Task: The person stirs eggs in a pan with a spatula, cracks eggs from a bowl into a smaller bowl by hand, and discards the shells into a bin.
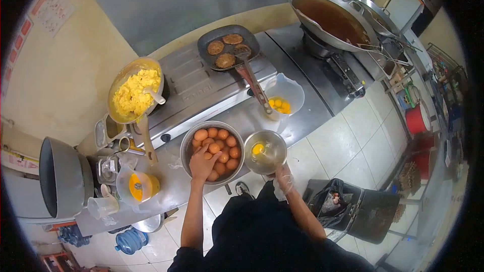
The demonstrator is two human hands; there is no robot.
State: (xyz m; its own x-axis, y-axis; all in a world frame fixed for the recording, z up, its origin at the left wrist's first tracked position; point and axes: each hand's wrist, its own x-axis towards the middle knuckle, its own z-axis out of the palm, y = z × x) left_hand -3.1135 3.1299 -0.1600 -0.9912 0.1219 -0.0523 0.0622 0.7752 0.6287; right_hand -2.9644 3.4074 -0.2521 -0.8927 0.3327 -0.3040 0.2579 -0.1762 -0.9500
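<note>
My left hand (202, 163) reaches into a steel bowl (189, 139) full of brown eggs (222, 140), its fingers resting on the eggs near the bowl's left front. My right hand (283, 180), in a clear plastic glove, sits at the near rim of a smaller steel bowl (276, 161) that holds a cracked egg, its yolk (258, 148) to the left. Both bowls stand side by side on the steel counter's front edge.
Behind stand a clear jug (291, 90) with yolks, a frying pan (207, 40) of brown patties, a pan of scrambled egg (135, 92), a large wok (330, 17) of brown liquid. A cup of orange liquid (137, 185) stands left. A black bin bag (327, 201) sits on the tiled floor.
</note>
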